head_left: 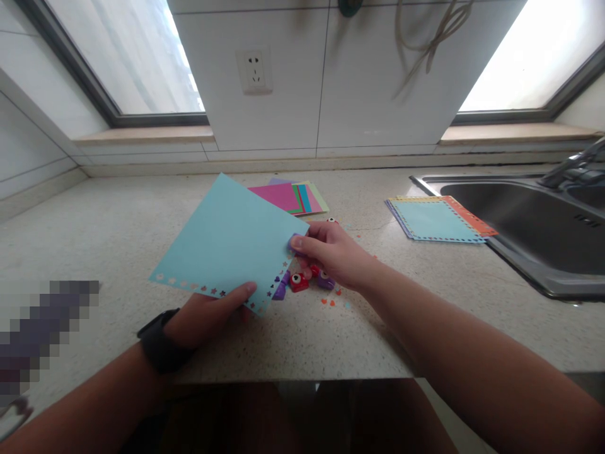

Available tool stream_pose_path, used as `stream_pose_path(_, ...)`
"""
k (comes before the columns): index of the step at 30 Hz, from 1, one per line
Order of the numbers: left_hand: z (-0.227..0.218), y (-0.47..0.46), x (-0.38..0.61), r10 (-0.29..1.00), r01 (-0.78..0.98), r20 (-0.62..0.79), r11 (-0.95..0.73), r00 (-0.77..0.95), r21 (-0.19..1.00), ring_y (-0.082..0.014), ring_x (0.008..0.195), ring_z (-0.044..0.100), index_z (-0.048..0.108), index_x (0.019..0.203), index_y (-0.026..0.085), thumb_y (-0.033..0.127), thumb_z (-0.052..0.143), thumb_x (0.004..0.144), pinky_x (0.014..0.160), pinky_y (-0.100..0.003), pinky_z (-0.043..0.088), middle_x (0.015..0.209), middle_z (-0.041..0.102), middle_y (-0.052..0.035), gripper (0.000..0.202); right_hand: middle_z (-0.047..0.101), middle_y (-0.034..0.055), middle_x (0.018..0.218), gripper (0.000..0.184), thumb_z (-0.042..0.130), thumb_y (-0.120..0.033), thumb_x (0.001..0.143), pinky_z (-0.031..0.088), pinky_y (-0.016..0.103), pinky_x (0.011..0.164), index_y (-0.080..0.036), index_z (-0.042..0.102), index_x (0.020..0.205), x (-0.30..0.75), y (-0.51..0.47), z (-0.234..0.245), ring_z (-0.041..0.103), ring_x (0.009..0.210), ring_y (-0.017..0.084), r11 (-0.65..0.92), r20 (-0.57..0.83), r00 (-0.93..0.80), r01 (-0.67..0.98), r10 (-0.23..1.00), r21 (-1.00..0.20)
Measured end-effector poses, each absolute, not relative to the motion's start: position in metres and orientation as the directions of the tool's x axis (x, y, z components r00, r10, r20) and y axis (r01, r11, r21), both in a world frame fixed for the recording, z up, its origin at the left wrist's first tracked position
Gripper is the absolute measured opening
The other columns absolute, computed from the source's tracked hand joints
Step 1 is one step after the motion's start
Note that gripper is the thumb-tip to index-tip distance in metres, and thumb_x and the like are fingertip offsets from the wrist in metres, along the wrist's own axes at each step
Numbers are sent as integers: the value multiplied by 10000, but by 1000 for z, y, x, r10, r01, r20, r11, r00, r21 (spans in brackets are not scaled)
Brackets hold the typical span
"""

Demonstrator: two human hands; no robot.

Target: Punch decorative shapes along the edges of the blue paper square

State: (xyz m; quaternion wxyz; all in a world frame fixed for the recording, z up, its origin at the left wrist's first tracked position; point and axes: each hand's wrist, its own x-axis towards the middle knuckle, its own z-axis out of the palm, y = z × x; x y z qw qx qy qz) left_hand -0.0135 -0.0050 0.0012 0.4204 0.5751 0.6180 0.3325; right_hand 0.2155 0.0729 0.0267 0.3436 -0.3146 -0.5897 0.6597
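Observation:
My left hand (208, 312) pinches the near corner of a light blue paper sheet (227, 243) and holds it tilted above the counter. Small shapes are punched along the sheet's lower and right edges. My right hand (333, 252) is closed on a small purple punch (293, 241) clamped on the sheet's right edge. Under that hand lie a red punch (299, 282) and two purple punches (326, 280), (282, 287). Tiny coloured paper bits (329, 302) are scattered beside them.
A stack of coloured sheets (293, 195) lies behind the blue sheet. Another stack of punched sheets (437, 219) sits by the steel sink (529, 214) at the right, with a tap (574, 165). A wall socket (254, 71) and windows are behind. The counter edge (302, 378) is near me.

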Motion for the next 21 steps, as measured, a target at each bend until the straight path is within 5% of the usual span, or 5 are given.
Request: stream_pose_path(21, -9, -3, -21, 993, 486, -113, 87, 23, 869, -238, 607, 644, 619, 505, 266, 543, 606, 810, 769, -355, 535, 566, 696, -4, 412, 598, -20, 591, 289, 716, -397, 827, 449, 224, 433, -183, 528, 778, 218, 74, 28, 582, 476, 113, -102, -8, -590, -126, 808, -987)
